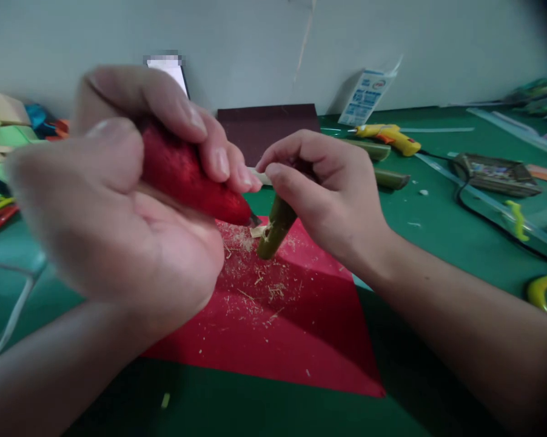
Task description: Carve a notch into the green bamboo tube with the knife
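Note:
My left hand (105, 218) is wrapped round the thick red handle of a carving tool (187, 176). The tool's short metal tip points down and right, beside a notch in a green bamboo tube (276, 233). My right hand (328, 188) grips that tube, which leans at a slant with its lower end toward me. A pale flat strip (259, 175) shows between the fingertips of both hands; its ends are hidden. Whether the tip touches the bamboo cannot be made out. Under them lies a red sheet (328, 358) scattered with fine shavings.
On the green table lie a yellow glue gun (387, 135) with a black cord, more bamboo pieces (392, 179), and a small brown tray (496, 176). A dark board (267, 124), a phone (168, 70) and a white-blue packet (367, 97) are at the back wall.

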A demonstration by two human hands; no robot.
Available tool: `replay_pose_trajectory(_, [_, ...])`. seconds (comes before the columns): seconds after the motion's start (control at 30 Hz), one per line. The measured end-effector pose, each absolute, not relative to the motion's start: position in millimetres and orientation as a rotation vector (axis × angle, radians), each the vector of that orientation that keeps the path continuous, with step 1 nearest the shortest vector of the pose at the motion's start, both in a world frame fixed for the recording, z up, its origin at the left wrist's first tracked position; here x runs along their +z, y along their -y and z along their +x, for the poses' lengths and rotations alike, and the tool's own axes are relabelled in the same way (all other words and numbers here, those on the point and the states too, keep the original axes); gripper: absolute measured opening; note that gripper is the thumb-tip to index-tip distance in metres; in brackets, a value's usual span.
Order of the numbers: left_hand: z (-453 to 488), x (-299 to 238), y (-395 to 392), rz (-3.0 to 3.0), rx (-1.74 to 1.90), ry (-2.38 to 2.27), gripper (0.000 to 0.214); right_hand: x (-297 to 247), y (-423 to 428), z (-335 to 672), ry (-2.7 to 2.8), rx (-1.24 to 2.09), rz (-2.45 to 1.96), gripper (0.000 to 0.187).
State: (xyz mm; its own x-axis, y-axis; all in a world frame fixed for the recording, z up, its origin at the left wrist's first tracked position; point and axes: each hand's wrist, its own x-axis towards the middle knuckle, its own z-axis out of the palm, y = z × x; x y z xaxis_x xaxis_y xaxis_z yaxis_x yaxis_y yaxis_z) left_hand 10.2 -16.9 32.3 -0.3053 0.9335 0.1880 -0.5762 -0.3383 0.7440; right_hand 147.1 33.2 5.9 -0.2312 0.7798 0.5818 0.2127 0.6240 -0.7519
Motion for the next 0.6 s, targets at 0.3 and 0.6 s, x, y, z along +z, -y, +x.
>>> replay_pose_trajectory(0.3, [18.3,21.5,9.3,1.176,2.077,-0.468,0.033,-6.4,-27.8,138.4,1.582,0.842,-0.733,0.024])
replay_pose_trajectory(0.6, [28.1,30.2,6.4,0.901,2.146,-0.643,0.032,-15.4,-33.4,132.6,1.485,0.848,-0.609,0.024])
